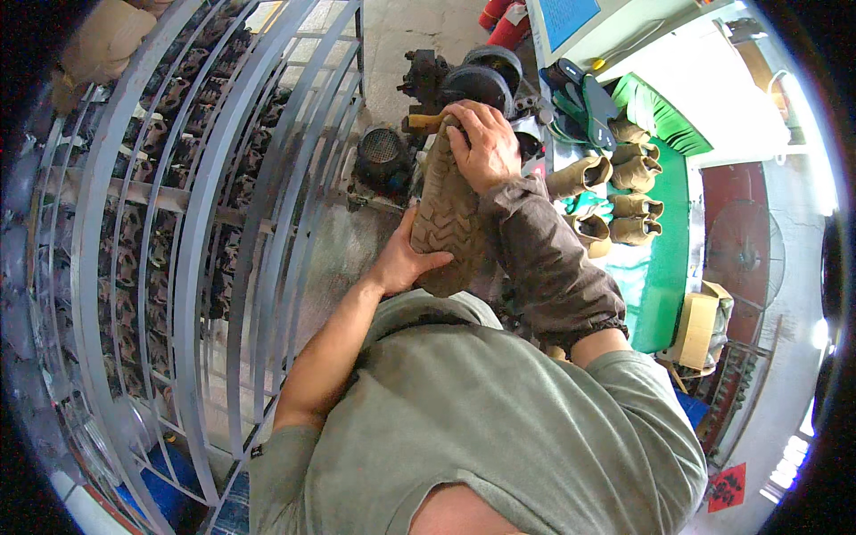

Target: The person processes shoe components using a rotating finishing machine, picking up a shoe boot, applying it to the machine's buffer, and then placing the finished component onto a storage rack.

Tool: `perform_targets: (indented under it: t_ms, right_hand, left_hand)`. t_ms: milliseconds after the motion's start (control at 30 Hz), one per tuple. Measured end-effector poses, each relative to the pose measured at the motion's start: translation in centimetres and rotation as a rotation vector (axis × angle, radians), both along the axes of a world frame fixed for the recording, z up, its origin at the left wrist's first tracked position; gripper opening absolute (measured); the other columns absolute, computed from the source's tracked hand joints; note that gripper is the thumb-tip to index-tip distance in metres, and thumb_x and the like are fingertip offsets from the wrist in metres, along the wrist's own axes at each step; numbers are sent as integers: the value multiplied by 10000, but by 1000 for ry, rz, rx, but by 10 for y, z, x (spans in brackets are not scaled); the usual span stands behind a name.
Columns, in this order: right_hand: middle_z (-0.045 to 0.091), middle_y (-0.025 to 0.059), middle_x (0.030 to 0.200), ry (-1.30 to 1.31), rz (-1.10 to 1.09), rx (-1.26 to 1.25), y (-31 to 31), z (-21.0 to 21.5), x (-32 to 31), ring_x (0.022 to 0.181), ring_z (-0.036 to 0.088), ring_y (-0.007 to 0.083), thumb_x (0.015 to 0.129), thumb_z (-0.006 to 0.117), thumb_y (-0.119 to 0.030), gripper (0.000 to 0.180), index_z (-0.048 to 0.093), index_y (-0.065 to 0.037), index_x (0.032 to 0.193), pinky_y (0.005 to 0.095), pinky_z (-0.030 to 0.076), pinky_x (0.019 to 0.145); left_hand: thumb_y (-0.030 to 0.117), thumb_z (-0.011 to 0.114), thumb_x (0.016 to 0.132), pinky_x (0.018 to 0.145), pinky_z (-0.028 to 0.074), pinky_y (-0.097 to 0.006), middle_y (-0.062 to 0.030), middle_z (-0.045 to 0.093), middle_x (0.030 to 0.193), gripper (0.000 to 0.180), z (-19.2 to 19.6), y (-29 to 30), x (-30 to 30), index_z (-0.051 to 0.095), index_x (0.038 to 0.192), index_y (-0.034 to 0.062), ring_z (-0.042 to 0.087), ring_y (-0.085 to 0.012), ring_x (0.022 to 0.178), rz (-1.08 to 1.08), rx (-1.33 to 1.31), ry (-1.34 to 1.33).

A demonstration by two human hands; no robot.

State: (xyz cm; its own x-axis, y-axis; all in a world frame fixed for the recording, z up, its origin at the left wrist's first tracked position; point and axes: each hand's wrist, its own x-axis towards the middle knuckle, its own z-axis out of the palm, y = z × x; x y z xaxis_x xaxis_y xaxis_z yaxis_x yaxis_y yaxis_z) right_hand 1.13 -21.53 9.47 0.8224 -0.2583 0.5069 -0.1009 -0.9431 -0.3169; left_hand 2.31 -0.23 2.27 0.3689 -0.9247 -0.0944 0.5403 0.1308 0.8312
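A flat blue screen [568,18] in a pale frame stands at the top edge, just right of centre. An open brown cardboard box [698,327] sits at the right, beside the green bench [669,267]. Low in the right corner, a red diamond-shaped sign [728,487] with dark characters hangs tilted on the wall.

Tan boots [624,192] lie on a green table [669,267]; a grey metal rack [178,223] curves at left.
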Motion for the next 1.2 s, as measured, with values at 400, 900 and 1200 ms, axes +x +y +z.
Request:
perform_targets:
  t_ms: [400, 900, 1200]
  right_hand:
    - [546, 145, 1322, 17, -41, 37, 57, 43, -44, 1249, 498, 363, 778, 703, -188, 514, 568, -51, 1255, 447, 412, 1040]
    - [654, 222, 1107, 934, -349, -125, 36, 82, 21, 1077, 612, 368, 778, 636, -688, 758, 641, -21, 1137, 434, 484, 914]
    - [689, 224, 969, 1368, -281, -235, 15, 64, 76, 932, 670, 357, 714, 672, -695, 862, 554, 23, 1177, 436, 519, 784]
  left_hand:
    - [22, 762, 814, 1104, 366, -364, -89, 453, 1420, 881, -4, 13, -6, 218, 1506, 54, 439, -187, 1308, 11, 144, -148]
    - [97, 749, 845, 1084, 379, -390, -113, 430, 1409, 917, -41, -21, -55, 120, 1512, 84, 459, -213, 1277, 298, -205, -141]
    - [181, 721, 894, 1086, 377, -383, -135, 465, 1383, 845, -34, -28, -67, 141, 1494, 48, 479, -229, 1272, 398, -102, -414]
